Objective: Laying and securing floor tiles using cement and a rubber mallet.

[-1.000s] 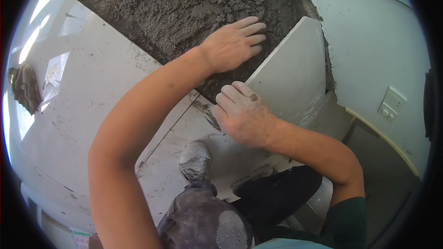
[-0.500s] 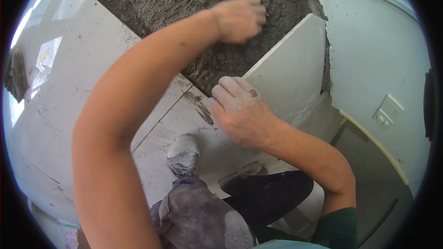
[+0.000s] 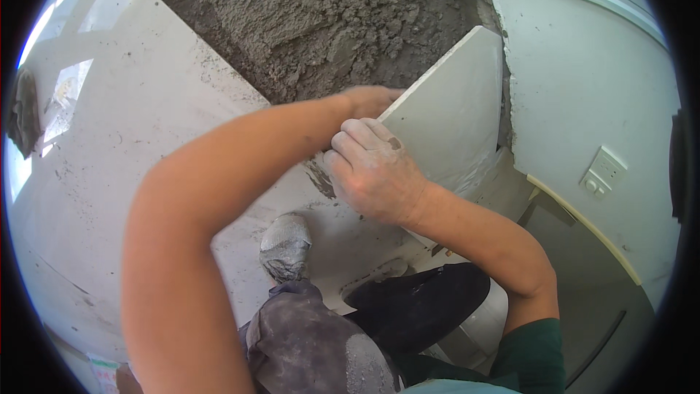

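Observation:
A pale floor tile [image 3: 459,106] stands tilted up off the floor at the right, beside the wall. My right hand [image 3: 379,171], dusted with grey powder, is closed round the tile's near corner. My left hand [image 3: 368,101] reaches across to the raised edge. Its fingers pass behind the tile, blurred and mostly hidden, so their grip does not show. Beyond both hands lies a bed of wet grey mortar [image 3: 313,25], rough and lumpy on top.
Glossy laid tiles [image 3: 131,95] border the mortar on the left, with a dark cloth [image 3: 24,113] on them. On the right, the wall [image 3: 576,66] carries a white socket plate [image 3: 604,172]. My shoe [image 3: 286,244] rests on the tiles below my hands.
My left hand has come back from over the mortar toward me, to the tile's raised edge. My right hand keeps its hold on the corner.

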A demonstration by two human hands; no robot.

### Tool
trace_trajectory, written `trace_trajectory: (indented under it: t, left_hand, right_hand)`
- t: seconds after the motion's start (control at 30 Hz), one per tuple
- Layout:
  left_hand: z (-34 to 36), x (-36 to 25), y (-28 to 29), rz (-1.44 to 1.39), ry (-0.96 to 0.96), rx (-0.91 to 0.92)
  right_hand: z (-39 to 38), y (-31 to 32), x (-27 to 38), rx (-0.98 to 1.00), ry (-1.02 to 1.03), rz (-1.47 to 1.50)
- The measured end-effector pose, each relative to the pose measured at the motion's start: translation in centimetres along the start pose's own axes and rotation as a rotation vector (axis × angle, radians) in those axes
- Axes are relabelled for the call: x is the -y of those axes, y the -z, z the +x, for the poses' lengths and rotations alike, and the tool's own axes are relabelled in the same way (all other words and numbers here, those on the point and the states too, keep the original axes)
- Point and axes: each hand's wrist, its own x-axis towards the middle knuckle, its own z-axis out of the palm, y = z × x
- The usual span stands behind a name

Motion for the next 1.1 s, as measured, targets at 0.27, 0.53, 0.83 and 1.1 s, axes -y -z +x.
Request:
trace_trajectory:
  t: [0.27, 0.53, 0.83, 1.1]
  left_hand:
    - [2.0, 2.4, 2.3, -0.067, 0.23, 0.072]
    - [-7.0, 7.5, 9.5, 0.102, 0.719, -0.223]
    - [-8.7, 3.6, 12.4, 0.133, 0.888, -0.275]
    - [-7.5, 0.8, 12.5, 0.103, 0.844, -0.313]
  right_hand:
    - [-0.6, -0.4, -0.3, -0.031, -0.022, 0.006]
    - [0.7, -4.4, -1.7, -0.025, -0.03, 0.004]
    - [0.5, -6.4, -1.4, -0.02, -0.068, -0.059]
    - [-9.2, -7.2, -2.0, -0.074, 0.0, -0.133]
